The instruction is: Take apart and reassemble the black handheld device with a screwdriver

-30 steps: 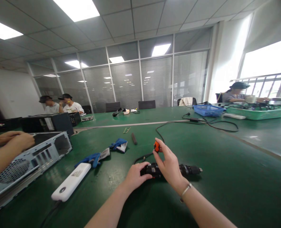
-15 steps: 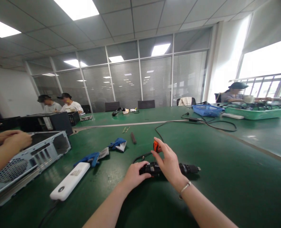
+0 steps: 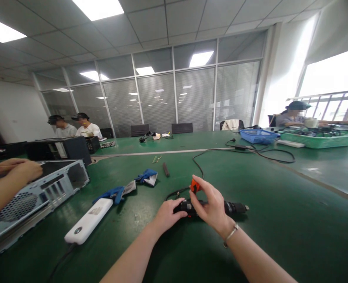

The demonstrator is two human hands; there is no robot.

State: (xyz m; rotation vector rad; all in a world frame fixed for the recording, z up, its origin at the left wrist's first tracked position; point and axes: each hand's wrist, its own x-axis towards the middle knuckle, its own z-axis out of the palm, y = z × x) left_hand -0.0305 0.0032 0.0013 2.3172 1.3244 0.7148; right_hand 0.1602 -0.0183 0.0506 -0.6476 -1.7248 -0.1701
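Note:
A black electric screwdriver (image 3: 234, 208) lies on its side on the green table, its tip pointing right. My left hand (image 3: 168, 216) is closed around its rear end, thumb and fingers on either side. Just above the tool's middle is my right hand (image 3: 211, 204), pinching a small orange-and-black block (image 3: 195, 185) between thumb and forefinger; its exact kind does not show. The right hand hides part of the screwdriver's body. A black cable (image 3: 174, 194) runs on the table behind the tool.
Left of my hands lie blue-and-grey gloves (image 3: 115, 193) and a white power strip (image 3: 89, 222). Another person's hands (image 3: 25, 169) are over a metal computer case (image 3: 53, 190). A dark bar (image 3: 165, 169) lies ahead. Blue (image 3: 258, 136) and green baskets (image 3: 321, 140) stand at the back right.
My right hand has come down slightly with the orange-and-black block, which has turned a little. My left hand keeps its hold on the screwdriver. The view has shifted slightly.

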